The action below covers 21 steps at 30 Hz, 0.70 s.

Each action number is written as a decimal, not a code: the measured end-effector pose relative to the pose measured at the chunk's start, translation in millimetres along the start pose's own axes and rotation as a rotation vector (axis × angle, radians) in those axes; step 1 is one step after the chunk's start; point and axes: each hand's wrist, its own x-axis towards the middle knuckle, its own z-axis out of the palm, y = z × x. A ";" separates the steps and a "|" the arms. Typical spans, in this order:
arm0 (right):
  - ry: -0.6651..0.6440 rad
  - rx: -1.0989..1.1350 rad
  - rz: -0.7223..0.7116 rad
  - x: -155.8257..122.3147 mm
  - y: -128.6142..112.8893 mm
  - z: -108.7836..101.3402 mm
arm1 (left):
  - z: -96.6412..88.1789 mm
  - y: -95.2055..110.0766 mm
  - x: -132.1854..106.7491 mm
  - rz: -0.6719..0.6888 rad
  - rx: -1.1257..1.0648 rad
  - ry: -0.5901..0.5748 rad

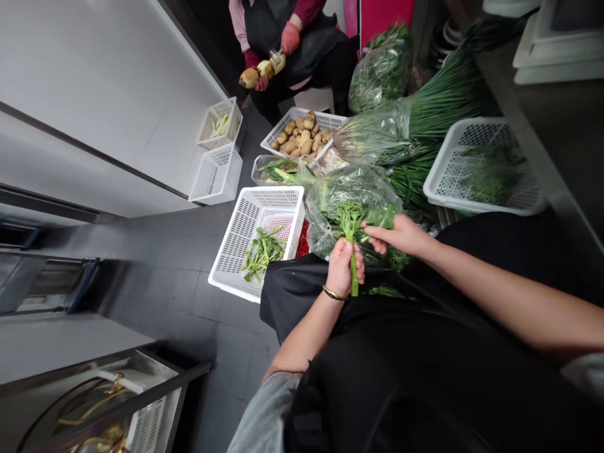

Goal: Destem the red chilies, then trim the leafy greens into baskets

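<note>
My left hand [343, 267] is closed round the thick stem of a green leafy vegetable stalk [352, 242], held upright over my black apron. My right hand [399, 234] pinches a leaf at the stalk's top. Just behind them lies a clear plastic bag of the same greens [344, 192]. To the left, on the floor, a white slotted basket [245, 226] holds several trimmed green stalks [262, 251].
Another person in red gloves [290, 38] sits at the far end holding lotus root [259, 70], behind a basket of pale roots [302, 138]. Long chives [443, 100], bagged greens [382, 69] and a basket with herbs [486, 167] lie right. Empty baskets [217, 173] lean against the wall.
</note>
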 end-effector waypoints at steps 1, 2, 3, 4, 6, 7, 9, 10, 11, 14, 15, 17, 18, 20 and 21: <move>0.000 0.003 -0.009 3.3 -4.0 3.8 | 1.6 -1.6 -0.9 -0.002 0.030 0.007; 0.015 -0.034 -0.018 6.1 -7.9 8.7 | 3.0 -3.3 -1.6 -0.001 0.062 0.027; 0.057 -0.111 -0.042 7.8 -11.0 14.1 | 4.1 -4.6 -2.1 0.000 0.090 0.057; 0.126 -0.218 -0.090 7.8 -12.8 19.3 | 4.6 -5.5 -2.4 0.000 0.110 0.093; 0.243 -0.452 -0.266 2.5 -9.9 26.7 | 3.3 -5.6 -2.0 0.017 0.119 0.171; 0.239 -0.547 -0.377 -2.3 -4.6 27.1 | 1.3 -4.9 -1.5 0.033 0.116 0.205; 0.121 -0.663 -0.525 -13.2 12.7 19.4 | -4.6 -2.8 -0.7 0.073 0.137 0.249; 0.033 -0.706 -0.516 -18.0 23.2 11.2 | -8.1 -1.9 -0.6 0.096 0.171 0.265; -0.042 -0.749 -0.459 -21.3 33.5 1.0 | -11.3 -1.6 -0.7 0.117 0.220 0.273; -0.122 -0.849 -0.219 -19.3 49.9 -30.3 | -16.1 -3.7 -3.1 0.160 0.386 0.252; -0.118 -0.865 -0.189 -14.4 47.6 -36.9 | -15.4 -4.9 -4.3 0.167 0.419 0.234; -0.094 -0.799 -0.181 -0.8 30.9 -39.7 | -11.1 -6.3 -6.8 0.166 0.439 0.183; -0.092 -0.719 -0.164 6.3 18.4 -35.5 | -8.1 -6.0 -8.0 0.158 0.429 0.157; -0.097 -0.497 -0.089 15.9 -8.1 -17.8 | -2.2 -2.9 -9.5 0.107 0.350 0.103; -0.064 -0.423 -0.072 16.4 -19.2 -6.0 | 0.0 -0.6 -9.7 0.057 0.278 0.075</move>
